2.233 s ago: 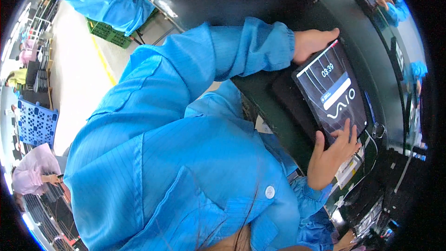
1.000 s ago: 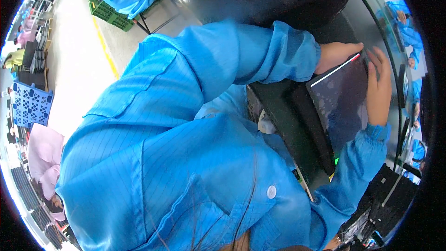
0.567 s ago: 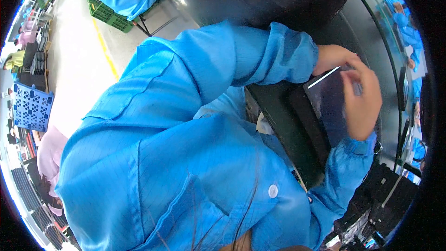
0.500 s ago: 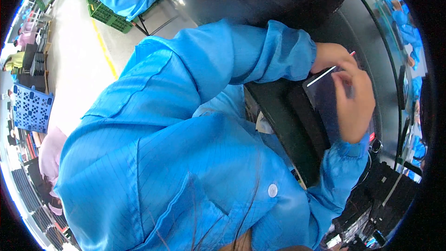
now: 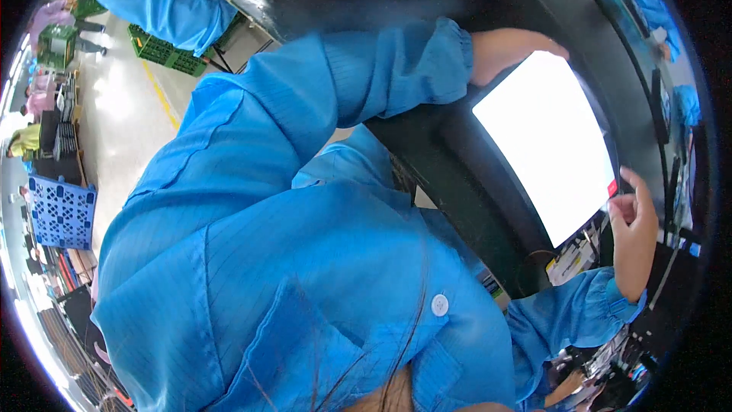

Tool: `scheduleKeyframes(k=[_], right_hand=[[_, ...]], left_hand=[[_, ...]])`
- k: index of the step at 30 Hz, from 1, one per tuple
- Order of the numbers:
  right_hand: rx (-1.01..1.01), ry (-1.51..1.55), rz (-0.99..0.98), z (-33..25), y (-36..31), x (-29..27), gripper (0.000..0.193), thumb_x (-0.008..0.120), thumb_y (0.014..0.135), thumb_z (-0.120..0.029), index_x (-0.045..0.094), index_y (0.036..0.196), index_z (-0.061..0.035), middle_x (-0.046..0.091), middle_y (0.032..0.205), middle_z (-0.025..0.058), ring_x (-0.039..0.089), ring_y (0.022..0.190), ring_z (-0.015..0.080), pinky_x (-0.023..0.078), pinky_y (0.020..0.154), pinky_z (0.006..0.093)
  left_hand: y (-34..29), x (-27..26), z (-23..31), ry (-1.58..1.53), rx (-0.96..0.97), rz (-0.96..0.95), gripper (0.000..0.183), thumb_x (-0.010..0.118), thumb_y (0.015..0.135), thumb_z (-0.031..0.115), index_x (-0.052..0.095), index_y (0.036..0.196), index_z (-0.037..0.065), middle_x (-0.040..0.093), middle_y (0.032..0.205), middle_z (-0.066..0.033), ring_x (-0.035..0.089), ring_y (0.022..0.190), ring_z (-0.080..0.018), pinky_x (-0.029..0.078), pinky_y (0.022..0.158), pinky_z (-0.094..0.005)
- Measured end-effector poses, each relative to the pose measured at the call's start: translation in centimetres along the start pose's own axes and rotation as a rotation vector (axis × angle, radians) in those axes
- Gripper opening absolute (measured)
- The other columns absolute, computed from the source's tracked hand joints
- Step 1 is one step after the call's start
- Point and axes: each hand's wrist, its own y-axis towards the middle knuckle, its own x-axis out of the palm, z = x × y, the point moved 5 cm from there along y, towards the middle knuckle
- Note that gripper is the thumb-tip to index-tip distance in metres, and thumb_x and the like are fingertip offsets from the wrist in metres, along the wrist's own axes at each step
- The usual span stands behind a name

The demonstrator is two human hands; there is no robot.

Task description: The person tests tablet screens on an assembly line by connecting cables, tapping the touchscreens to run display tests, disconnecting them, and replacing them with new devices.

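Between your hands, a flat, rectangular tablet (image 5: 545, 145) glares white, its screen detail washed out. Your left hand (image 5: 512, 55) curves along its edge, fingers hard to make out, so its hold is unclear. Your right hand (image 5: 633, 233) bends, thumb near fingers, beside the corner's red tab (image 5: 612, 188); whether it pinches cannot be told. Well left of your left hand stands a latticed green crate (image 5: 164, 51).

Tablet (image 5: 543, 149), three o'clock: smooth, glass-like screen. Jacket (image 5: 290, 229), centre: woven cloth, finely striped, creased, slight sheen. Button (image 5: 440, 305), five o'clock: smooth plastic. Worktable (image 5: 587, 34), two o'clock: smooth, low sheen. Green crate (image 5: 162, 53), ten o'clock: latticed plastic. Blue crate (image 5: 62, 214), nine o'clock: perforated plastic. Floor (image 5: 114, 103), near ten o'clock: smooth, glossy.
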Motion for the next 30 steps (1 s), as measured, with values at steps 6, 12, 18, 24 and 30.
scheduleKeyframes(k=[6, 12, 18, 24, 30], right_hand=[[-0.243, 0.337, -0.066, -2.7, 1.9, 2.5, 0.032, 0.056, 0.079, -0.011, 0.055, 0.111, -0.0106, 0.058, 0.077, 0.0047, 0.051, 0.066, 0.0098, 0.041, 0.058, 0.0217], [-0.135, 1.039, 0.245, 2.1, 4.5, 1.6, 0.041, 0.04, 0.09, -0.034, 0.048, 0.119, -0.0065, 0.051, 0.117, 0.0083, 0.053, 0.094, 0.0126, 0.044, 0.072, 0.0202], [-0.032, 1.082, 0.017, 6.2, 4.3, 0.0, 0.049, 0.028, 0.091, -0.043, 0.045, 0.121, -0.0087, 0.051, 0.118, 0.0089, 0.052, 0.099, 0.0144, 0.04, 0.08, 0.0213], [-0.105, 0.06, 0.038, 2.9, 1.0, -1.3, 0.043, 0.034, 0.089, -0.041, 0.062, 0.096, -0.0092, 0.06, 0.1, 0.009, 0.054, 0.095, 0.0192, 0.041, 0.082, 0.0307], [-0.412, 0.287, -0.39, -2.0, -1.2, -0.6, 0.024, 0.052, 0.084, -0.022, 0.061, 0.085, 0.0005, 0.059, 0.089, 0.0123, 0.056, 0.078, 0.0212, 0.043, 0.073, 0.0289]], left_hand=[[-0.7, -0.2, -0.5, -0.644, -0.629, 0.332, 0.045, 0.041, 0.087, 0.033, 0.039, 0.12, 0.003, 0.052, 0.112, -0.0134, 0.053, 0.1, -0.022, 0.036, 0.091, -0.0305], [-0.6, -0.1, -0.8, -0.608, -0.7, 0.418, 0.042, 0.039, 0.091, 0.022, 0.03, 0.127, 0.002, 0.049, 0.116, -0.0154, 0.048, 0.106, -0.0207, 0.025, 0.103, -0.0346], [-0.4, -0.2, -1.1, -0.607, -0.695, 0.49, 0.052, 0.038, 0.087, 0.045, 0.054, 0.103, -0.002, 0.059, 0.098, -0.0139, 0.059, 0.079, -0.0222, 0.044, 0.074, -0.0287], [-0.3, -0.1, -1.6, -0.735, -0.759, 0.438, 0.054, 0.034, 0.088, 0.044, 0.049, 0.111, -0.002, 0.056, 0.106, -0.0153, 0.057, 0.088, -0.0242, 0.043, 0.076, -0.0298], [-0.9, -1.0, -0.6, -0.461, -0.534, 0.454, 0.05, 0.038, 0.088, 0.039, 0.041, 0.117, -0.002, 0.051, 0.111, -0.0167, 0.053, 0.096, -0.0203, 0.036, 0.094, -0.0345]])
